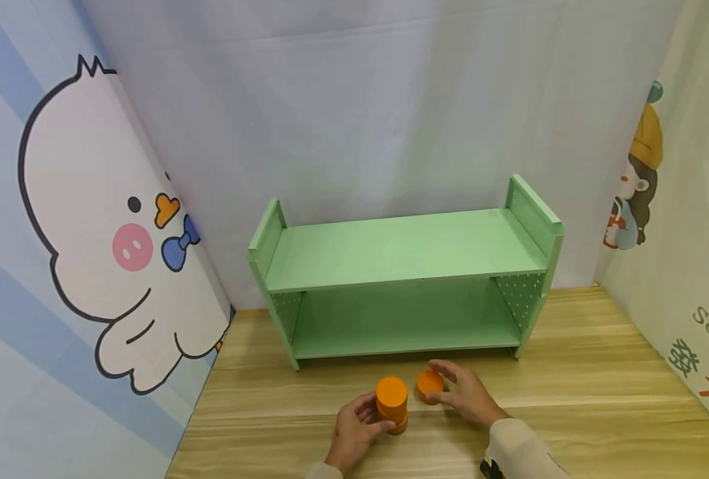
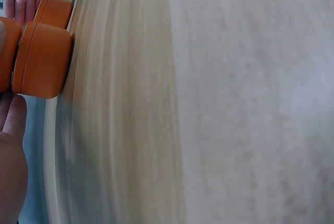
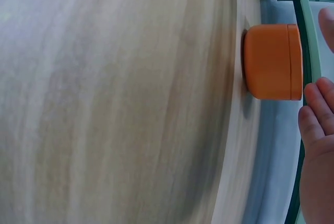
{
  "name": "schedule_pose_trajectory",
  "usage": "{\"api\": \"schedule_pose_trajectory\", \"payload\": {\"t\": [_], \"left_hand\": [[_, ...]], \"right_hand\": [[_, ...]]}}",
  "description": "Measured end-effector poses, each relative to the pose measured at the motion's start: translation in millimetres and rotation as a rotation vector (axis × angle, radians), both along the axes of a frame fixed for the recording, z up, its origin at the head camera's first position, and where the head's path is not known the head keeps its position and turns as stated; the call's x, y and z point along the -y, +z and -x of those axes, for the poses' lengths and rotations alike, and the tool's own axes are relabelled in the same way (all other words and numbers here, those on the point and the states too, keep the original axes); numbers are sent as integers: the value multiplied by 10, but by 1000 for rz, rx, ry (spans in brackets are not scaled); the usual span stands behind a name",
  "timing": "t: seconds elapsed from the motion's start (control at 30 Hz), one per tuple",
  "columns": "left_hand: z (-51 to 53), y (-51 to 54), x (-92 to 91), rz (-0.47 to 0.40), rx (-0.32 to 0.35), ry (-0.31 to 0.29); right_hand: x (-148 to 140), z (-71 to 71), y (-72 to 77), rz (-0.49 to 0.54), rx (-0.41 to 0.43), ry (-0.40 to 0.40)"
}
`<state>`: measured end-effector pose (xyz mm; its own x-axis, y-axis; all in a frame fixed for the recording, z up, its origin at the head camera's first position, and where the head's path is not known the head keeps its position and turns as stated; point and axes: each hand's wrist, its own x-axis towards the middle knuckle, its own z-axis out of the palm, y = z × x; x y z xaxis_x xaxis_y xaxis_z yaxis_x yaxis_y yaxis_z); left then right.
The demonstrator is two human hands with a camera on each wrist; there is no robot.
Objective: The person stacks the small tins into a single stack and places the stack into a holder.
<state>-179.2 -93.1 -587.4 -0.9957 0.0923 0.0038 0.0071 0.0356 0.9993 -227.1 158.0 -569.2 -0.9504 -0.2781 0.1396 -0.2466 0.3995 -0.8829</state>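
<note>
Head view: left hand [image 1: 352, 430] pinches the orange stack [image 1: 392, 394], likely steadying it — at the stack's two o'clock, a lone orange tub [image 1: 429, 386] sits by the right hand [image 1: 467, 398], fingers wide, seemingly to span it.

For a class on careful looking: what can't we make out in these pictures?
Lower orange container: partly hidden by the one stacked on it, head view.
Upper orange container: cut off by the left edge, left wrist view.
Right hand: cut off by the right edge, right wrist view.
Black object: small, cut off by the bottom edge, head view.
</note>
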Motion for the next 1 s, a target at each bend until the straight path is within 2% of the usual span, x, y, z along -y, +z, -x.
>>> {"api": "schedule_pose_trajectory", "payload": {"t": [0.3,0.5,0.77,1.0], "left_hand": [[-6,-4,-2,8,9,12],[-11,7,-4,-1,24,14],[5,-13,4,-29,58,-7],[3,-1,3,-14,54,-1]], "right_hand": [[-4,13,-55,2,21,-16],[-16,28,-87,-6,3,-22],[-39,43,-156,-29,7,-8],[-27,43,-145,-30,12,-17]]}}
